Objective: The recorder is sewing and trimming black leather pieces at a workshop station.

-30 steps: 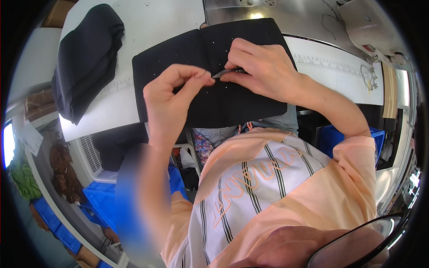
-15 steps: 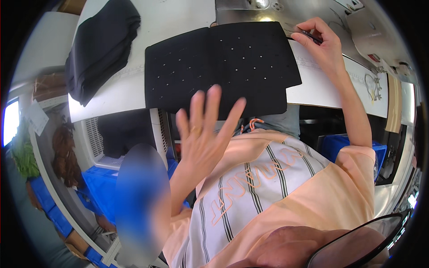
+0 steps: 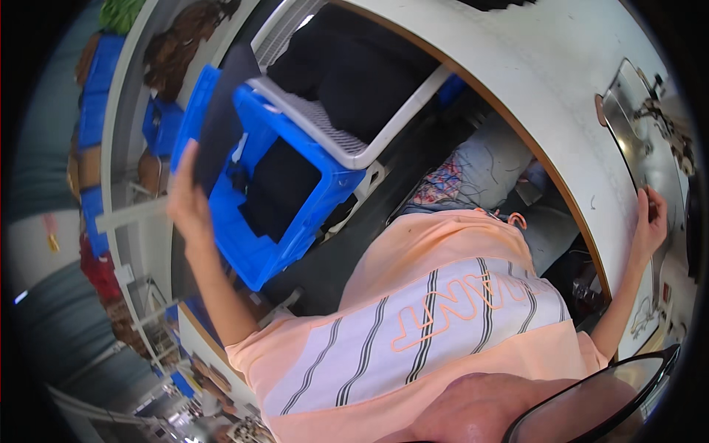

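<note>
Out to the left, my left hand grips a flat black fabric piece, which stands up edge-on beside a blue plastic crate. Inside that crate lies more black fabric. On the right, my right hand rests by the metal sewing machine bed, fingers curled round a small dark tool that is mostly hidden.
A white plastic basket of black cloth stands beyond the blue crate, under the edge of the white table. Black cloth shows at the top edge. Shelving with blue bins lines the left.
My view has swung to the left. My left hand, spread over the black fabric with small white dots before, now holds a black piece out by the crate. The right hand stays near the machine.
</note>
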The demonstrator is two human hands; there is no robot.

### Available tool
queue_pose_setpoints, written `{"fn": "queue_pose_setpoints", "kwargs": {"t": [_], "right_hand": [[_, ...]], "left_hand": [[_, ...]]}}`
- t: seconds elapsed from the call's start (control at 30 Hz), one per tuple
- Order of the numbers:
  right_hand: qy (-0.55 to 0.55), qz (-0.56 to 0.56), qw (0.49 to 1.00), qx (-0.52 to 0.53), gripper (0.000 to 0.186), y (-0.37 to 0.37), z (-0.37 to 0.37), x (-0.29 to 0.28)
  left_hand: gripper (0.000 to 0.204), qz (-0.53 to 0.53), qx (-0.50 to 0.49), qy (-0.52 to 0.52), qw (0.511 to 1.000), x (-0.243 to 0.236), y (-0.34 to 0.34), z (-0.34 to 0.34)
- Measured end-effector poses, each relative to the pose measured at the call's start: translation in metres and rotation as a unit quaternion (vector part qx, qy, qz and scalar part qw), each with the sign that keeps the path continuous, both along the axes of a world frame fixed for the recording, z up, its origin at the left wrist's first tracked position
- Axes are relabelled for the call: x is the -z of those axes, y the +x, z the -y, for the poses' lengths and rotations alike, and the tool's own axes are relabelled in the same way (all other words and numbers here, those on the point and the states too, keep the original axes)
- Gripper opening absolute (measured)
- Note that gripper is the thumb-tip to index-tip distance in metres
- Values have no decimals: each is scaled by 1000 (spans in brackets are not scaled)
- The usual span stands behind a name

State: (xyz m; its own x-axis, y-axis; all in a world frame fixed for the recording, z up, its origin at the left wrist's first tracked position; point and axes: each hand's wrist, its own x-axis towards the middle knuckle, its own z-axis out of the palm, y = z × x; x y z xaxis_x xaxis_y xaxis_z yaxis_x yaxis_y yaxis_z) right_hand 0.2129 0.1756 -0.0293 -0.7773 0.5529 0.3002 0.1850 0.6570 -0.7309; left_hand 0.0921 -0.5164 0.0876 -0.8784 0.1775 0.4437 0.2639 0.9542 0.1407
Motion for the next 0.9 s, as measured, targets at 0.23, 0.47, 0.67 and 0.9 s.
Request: {"fn": "queue_pose_setpoints", "kwargs": {"t": [0.23,0.47,0.67,0.9], "right_hand": [[32,26,999,20,20,2,-12,4],[8,-24,1000,12,18,-1,10,-6],[-74,-64,995,30,18,-3,29,-16],[-74,-34,996,46,20,-5,38,-22]], "left_hand": [[65,512,-90,-59,852,192,48,52],[28,513,-85,213,827,66,-51,-4],[7,-37,321,134,937,30,-166,-232],[16,-32,460,-72,884,34,-269,-335]]}}
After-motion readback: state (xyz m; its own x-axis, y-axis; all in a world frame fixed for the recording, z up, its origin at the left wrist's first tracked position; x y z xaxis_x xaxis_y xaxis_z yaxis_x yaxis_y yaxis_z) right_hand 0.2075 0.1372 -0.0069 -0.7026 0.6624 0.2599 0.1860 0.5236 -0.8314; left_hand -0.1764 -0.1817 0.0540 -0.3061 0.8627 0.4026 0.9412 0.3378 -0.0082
